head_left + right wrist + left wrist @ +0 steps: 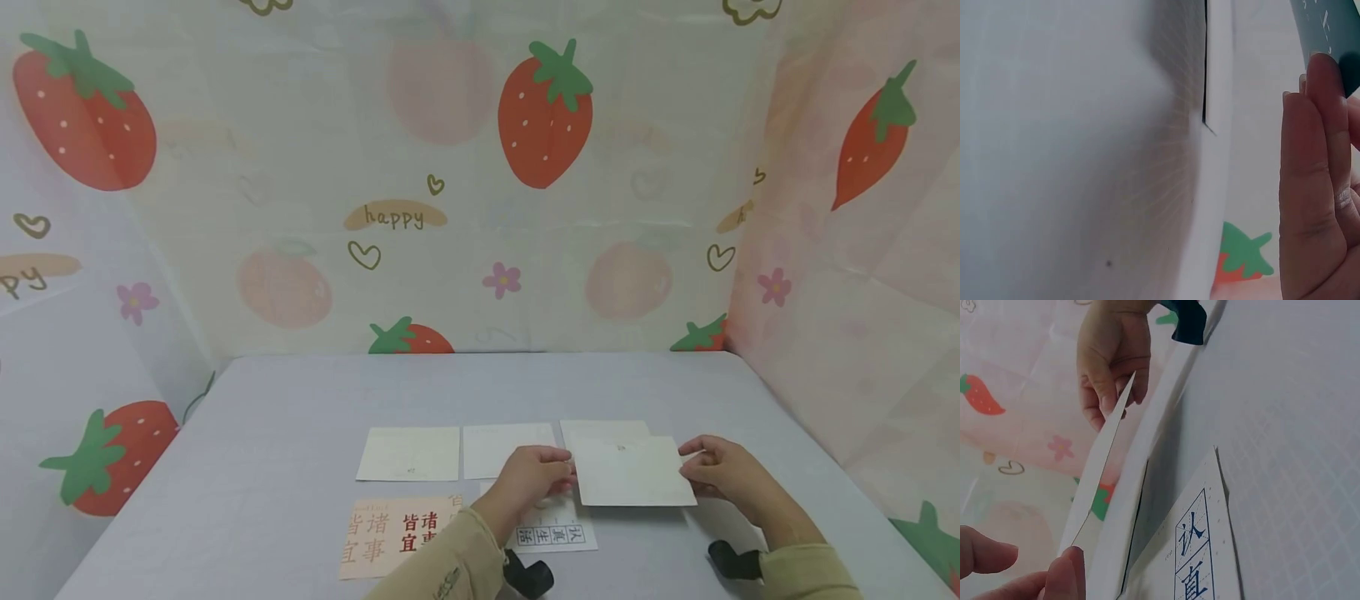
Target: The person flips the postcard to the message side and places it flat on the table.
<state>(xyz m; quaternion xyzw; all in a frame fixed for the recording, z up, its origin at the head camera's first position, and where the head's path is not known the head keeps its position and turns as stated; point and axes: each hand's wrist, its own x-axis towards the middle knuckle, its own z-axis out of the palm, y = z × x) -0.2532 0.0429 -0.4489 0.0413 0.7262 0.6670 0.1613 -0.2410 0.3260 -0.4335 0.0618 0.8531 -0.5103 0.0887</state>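
Observation:
A card, white on its upper face with a small printed mark, is held by both hands over the table's right half. My left hand pinches its left edge between thumb and fingers. At the opposite edge, my right hand holds the card with fingertips. The left wrist view shows the card nearly edge-on and raised above the table. Seen from the right wrist, its underside is dark teal with white marks. Partly behind it in the head view lies another pale card.
Two more blank-faced cards, one cream and one white, lie left of it in the back row. Nearer are a peach card with red characters and a white card with blue boxed characters, partly covered by my left arm.

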